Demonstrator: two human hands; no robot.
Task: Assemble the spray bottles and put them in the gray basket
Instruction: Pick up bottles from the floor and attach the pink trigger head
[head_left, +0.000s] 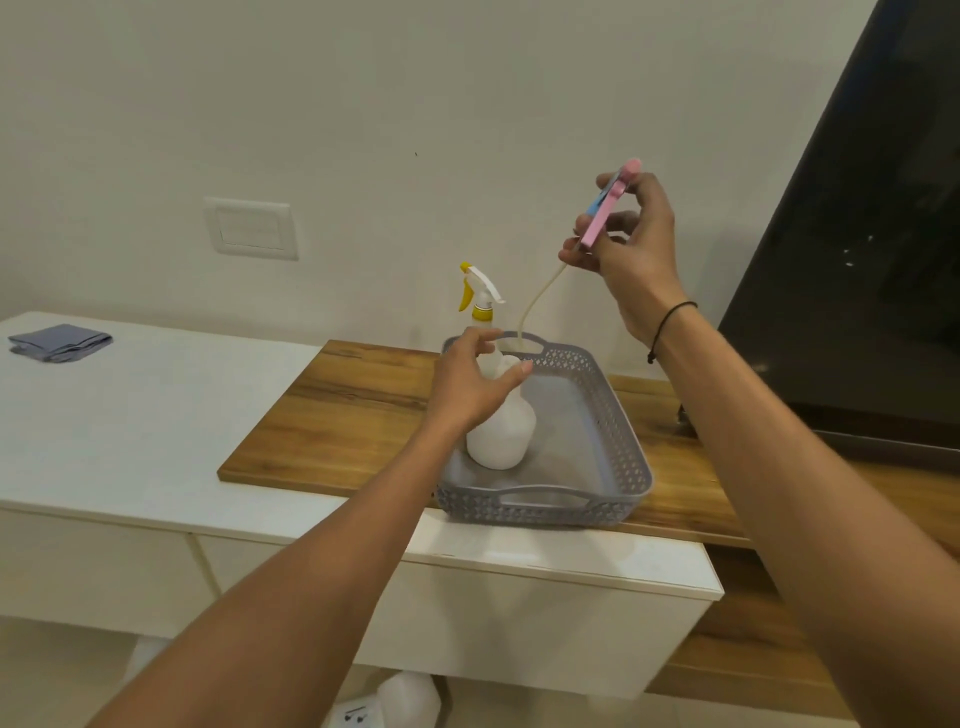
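Note:
A white bottle body stands upright inside the gray basket, near its left side. My left hand grips the bottle's neck. Raised above the basket's far end, my right hand holds a pink and blue spray head. Its pale dip tube curves down toward the bottle's mouth. Behind my left hand stands a second bottle with a yellow and white spray head fitted on it. Its lower part is hidden, so I cannot tell whether it stands in the basket or behind it.
The basket rests on a wooden board laid over a white cabinet. A folded gray cloth lies at the far left. A dark screen leans at the right. A wall switch plate sits behind. A white container lies on the floor.

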